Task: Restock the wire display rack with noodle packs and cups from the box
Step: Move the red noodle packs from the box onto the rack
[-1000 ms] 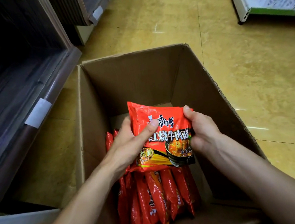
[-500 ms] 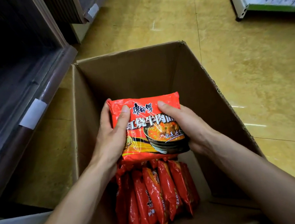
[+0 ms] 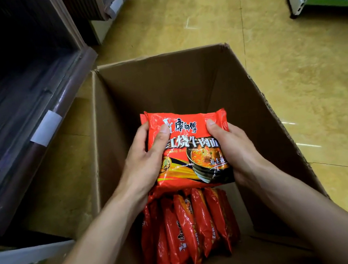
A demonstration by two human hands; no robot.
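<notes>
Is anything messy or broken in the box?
Not really. The packs stand in a tidy row, and the held pack looks whole. Only the box rim on the right is a bit ragged.

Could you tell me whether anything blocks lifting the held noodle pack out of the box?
Nothing visible does. The left hand and right hand grip the pack, held above the upright packs; the box is open on top. Only its walls stand at the sides, so the pack must go up first.
</notes>
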